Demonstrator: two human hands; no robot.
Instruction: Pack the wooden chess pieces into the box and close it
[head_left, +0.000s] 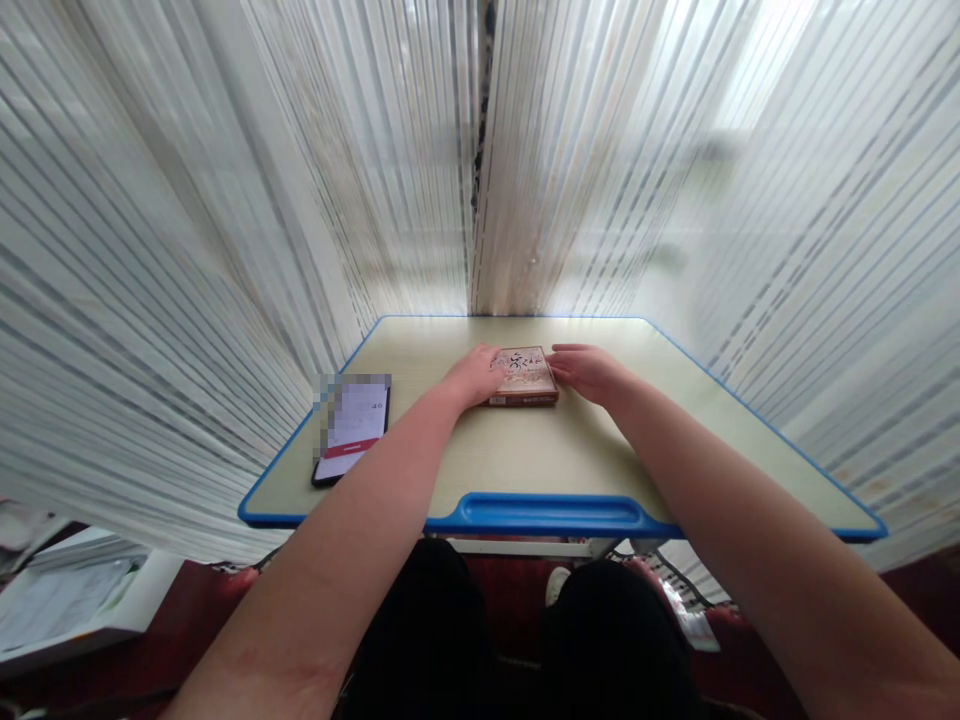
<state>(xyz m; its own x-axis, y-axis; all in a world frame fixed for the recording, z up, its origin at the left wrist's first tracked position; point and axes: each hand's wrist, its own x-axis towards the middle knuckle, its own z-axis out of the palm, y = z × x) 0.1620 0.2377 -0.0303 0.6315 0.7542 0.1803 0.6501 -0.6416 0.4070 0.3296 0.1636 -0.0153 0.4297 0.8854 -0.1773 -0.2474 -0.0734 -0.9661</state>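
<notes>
A flat reddish-brown box (523, 377) with dark brush-style lettering on its pale lid lies on the desk. My left hand (478, 374) grips the box's left side, its fingers over the edge of the lid. At the opposite side is my right hand (587, 371), fingers stretched out and slightly apart, the tips at or just touching the box's right edge. The undersides of both hands are hidden. Left of my left forearm lies a phone (358, 425) with a lit screen, partly pixelated.
The pale desk (540, 455) has a blue rim and a blue pencil groove (551, 512) at its front. Striped string curtains (405, 150) hang close around the back and sides. On the floor at lower left is a white box (127, 600) with papers inside.
</notes>
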